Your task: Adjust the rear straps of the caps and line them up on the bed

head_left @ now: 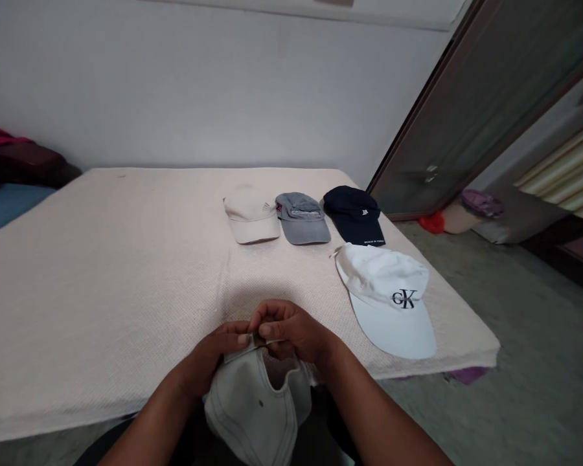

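A light grey-beige cap (252, 404) is held low in front of me, its back opening and strap turned up toward the bed. My left hand (214, 353) is closed on the cap's edge beside the strap. With thumb and fingers, my right hand (291, 330) pinches the strap near a small brown piece. Beyond my hands lie a beige cap (252, 217), a grey cap (302, 219) and a navy cap (354, 217) in a row. Nearer and to the right rests a white cap (387, 301) with black letters, its brim toward me.
The caps lie on a bed with a cream textured cover (126, 291), against a pale wall (199, 90). Dark and blue items (14, 204) sit at the far left. To the right are the grey floor (529, 323), a dark door panel (442, 123) and a striped curtain (568, 175).
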The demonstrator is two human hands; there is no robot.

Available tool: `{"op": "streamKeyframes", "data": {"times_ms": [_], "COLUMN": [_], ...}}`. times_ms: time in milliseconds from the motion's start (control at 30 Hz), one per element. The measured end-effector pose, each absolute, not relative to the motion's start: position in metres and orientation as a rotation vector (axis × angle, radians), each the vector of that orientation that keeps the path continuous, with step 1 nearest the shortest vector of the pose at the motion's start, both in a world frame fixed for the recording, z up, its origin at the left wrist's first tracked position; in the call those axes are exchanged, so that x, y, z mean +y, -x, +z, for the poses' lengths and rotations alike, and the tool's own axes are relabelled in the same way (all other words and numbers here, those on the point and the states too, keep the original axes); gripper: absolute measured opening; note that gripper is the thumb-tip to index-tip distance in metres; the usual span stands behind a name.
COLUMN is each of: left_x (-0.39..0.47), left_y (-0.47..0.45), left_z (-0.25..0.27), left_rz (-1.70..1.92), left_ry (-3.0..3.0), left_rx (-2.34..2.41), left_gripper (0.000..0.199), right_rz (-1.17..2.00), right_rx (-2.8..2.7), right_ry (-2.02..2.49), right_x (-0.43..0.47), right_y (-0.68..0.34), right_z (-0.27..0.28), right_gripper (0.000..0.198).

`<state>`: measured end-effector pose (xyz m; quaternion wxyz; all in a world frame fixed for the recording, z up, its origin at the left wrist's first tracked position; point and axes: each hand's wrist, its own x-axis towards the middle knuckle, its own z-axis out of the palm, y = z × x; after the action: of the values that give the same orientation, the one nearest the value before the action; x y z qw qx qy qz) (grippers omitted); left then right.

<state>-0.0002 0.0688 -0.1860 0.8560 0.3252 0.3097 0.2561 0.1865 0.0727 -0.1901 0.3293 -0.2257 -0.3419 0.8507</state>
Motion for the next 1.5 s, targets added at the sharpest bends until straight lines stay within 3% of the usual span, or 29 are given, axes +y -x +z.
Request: {"op": "streamKeyframes", "data": {"times_ms": [667,967,1233,1500], "left_x": [0.072,0.072,0.111,0.120], "left_y": [-0.006,-0.010,0.017,-0.008], "left_z": [-0.179,-0.171,-0.178,-0.184], "left_rz": [0.528,0.759,1.110,0.985], "left_ry": [-0.779,-0.482,-0.134,-0.200], "left_rx": [0.701,0.771,0.839,0.773], "left_gripper": [0.017,0.009,0.020,0.030], "right_rz": [2.070,1.894,1.972,1.518], "right_rx": [-0.983,-0.976,-1.008,-0.519], "right_ry": [0.772,0.817,0.943,0.993], "right_x": [0.073,0.074,0.064,0.082], "right_y": [-0.186,-0.200,-0.221,-0.226], "right_z": [-0.192,-0.193,-0.194,-0.186], "right_gripper": [0.020,0.018,0.019,0.019]}}
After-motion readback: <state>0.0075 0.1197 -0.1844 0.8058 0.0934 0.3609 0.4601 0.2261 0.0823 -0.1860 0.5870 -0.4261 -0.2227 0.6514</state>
